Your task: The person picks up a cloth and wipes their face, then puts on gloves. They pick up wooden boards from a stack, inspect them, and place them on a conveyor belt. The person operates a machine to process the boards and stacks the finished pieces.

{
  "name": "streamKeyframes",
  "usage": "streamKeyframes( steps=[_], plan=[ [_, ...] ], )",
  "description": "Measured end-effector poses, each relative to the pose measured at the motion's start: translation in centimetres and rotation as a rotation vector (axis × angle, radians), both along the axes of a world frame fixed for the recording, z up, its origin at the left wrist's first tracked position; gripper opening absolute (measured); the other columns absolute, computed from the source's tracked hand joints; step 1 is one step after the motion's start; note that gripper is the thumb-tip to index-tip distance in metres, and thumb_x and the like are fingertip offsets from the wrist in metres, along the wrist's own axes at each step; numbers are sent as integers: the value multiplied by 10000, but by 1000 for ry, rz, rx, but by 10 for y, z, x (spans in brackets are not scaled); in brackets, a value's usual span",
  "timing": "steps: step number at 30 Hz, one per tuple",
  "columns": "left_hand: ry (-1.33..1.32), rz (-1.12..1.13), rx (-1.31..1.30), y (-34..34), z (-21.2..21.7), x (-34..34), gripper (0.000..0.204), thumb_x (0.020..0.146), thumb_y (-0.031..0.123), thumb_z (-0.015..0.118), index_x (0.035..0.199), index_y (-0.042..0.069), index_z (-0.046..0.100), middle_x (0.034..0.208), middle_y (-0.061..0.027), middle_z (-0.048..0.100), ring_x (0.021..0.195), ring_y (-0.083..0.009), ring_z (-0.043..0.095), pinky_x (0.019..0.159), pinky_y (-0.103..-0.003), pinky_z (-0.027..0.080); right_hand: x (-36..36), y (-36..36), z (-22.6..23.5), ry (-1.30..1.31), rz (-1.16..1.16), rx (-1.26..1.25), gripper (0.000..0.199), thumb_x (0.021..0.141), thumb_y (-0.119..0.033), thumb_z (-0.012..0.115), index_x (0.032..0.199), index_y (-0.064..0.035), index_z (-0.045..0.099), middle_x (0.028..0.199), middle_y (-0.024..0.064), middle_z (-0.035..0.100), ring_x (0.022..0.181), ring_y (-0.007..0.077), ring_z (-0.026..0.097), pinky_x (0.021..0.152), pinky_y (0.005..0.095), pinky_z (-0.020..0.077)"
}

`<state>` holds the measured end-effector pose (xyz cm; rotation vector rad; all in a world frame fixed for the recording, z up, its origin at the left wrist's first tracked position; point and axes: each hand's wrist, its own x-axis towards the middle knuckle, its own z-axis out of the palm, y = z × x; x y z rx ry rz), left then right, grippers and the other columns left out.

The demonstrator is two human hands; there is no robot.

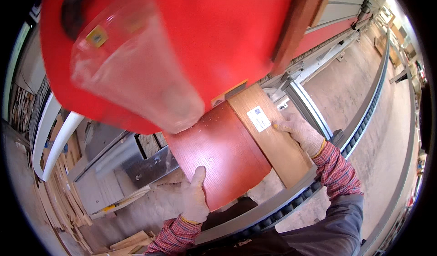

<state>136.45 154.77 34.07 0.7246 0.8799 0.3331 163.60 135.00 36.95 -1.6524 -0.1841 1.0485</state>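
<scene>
My left hand (195, 197), in a pale work glove, grips the near left edge of a glossy red-brown wooden board (227, 153), its thumb on top. The board's near right edge looks ragged. Against its right side lies a lighter brown wooden board (277, 147) with a white label (258, 118) near its far end. My gloved right hand (300, 133) holds this lighter board at the right edge, thumb on the face and other fingers mostly hidden. The far ends of both boards pass beneath a large red machine housing (218, 37).
A clear, dusty plastic guard (145, 74) hangs from the housing close above the boards. A roller rail (359, 133) curves past on the right and in front of me. Metal machine panels (114, 174) stand left, beside wood strips (57, 197) piled on the floor.
</scene>
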Motion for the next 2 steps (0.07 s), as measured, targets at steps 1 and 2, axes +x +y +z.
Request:
streamKeyframes(
  steps=[1, 2],
  plan=[
    [-10, -7, -7, -6, 1, 11, 463, 1061, 172, 646, 1470, -9, 528, 1380, -138, 659, 1191, -264, 669, 1059, -434, 542, 14, -10, -12, 18, 15, 34, 569, 987, -364, 762, 1344, 64, 650, 1084, 109, 767, 886, 159, 748, 800, 304, 604],
    [-11, -12, -5, -11, 1, 19, 463, 1061, 172, 646, 1470, -9, 528, 1380, -138, 659, 1191, -264, 669, 1059, -434, 542, 27, -17, -16, 40, 12, 43, 587, 979, -318, 763, 1393, 75, 621, 1151, 109, 755, 970, 161, 733, 884, 311, 586]
  ],
)
